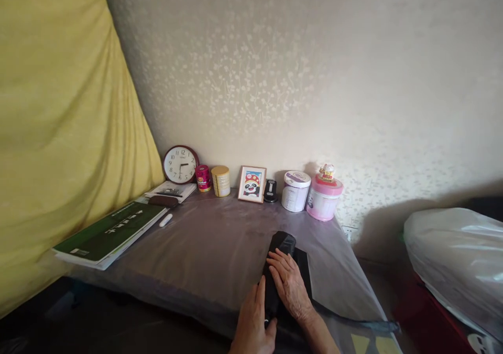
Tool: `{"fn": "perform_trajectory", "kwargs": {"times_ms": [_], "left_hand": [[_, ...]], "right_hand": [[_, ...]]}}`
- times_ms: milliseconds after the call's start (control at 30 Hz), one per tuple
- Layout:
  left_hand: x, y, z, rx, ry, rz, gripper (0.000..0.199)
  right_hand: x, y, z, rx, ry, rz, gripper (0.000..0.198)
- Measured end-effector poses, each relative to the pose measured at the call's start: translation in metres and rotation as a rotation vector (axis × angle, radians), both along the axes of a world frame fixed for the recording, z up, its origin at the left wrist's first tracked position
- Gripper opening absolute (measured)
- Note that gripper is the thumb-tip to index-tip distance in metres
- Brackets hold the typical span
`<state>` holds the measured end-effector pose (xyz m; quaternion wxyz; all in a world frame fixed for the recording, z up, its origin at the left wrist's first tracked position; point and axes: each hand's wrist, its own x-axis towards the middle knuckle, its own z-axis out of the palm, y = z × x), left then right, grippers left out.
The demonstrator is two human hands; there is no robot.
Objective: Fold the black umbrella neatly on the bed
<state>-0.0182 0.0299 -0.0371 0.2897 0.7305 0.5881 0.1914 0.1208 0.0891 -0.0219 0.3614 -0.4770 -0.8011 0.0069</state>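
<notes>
A long black bundle [271, 291] with a rounded far end, perhaps a folded umbrella, lies at the near edge of the table, pointing away from me. My left hand [253, 317] grips its near end from the left side, fingers along it and thumb at the bottom. Across its top rests my right hand [288, 283], open, with the fingers stretched out flat over the black surface. Beside it on the right, a flat black piece [304, 270] shows partly under my right hand; whether it belongs to the bundle I cannot tell. A small shiny spot shows near my left thumb.
Along the wall stand a clock [181, 164], a pink can [203, 178], a yellow-lidded can [220, 182], a framed panda picture [252, 184] and two tubs [296, 191]. A green book [112, 233] lies left, by a yellow curtain [63, 107]. A plastic-covered thing [456, 254] stands right.
</notes>
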Motion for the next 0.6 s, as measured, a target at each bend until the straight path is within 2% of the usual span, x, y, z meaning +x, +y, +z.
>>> {"fn": "perform_trajectory", "kwargs": {"times_ms": [100,333,467,600], "left_hand": [[-0.002,0.003,-0.004,-0.016,0.011,-0.03,0.081],[-0.003,0.008,-0.016,0.027,-0.055,-0.037,0.084],[-0.004,0.01,-0.016,0.03,-0.048,-0.05,0.084],[-0.004,0.007,-0.014,0.059,-0.04,-0.047,0.081]], "right_hand": [[0.005,0.019,-0.005,-0.038,-0.052,-0.011,0.031],[0.013,0.064,0.004,-0.194,-0.078,-0.07,0.033],[0.018,0.084,0.004,-0.217,0.024,-0.145,0.034],[0.034,0.085,0.004,-0.309,0.211,-0.346,0.033]]}}
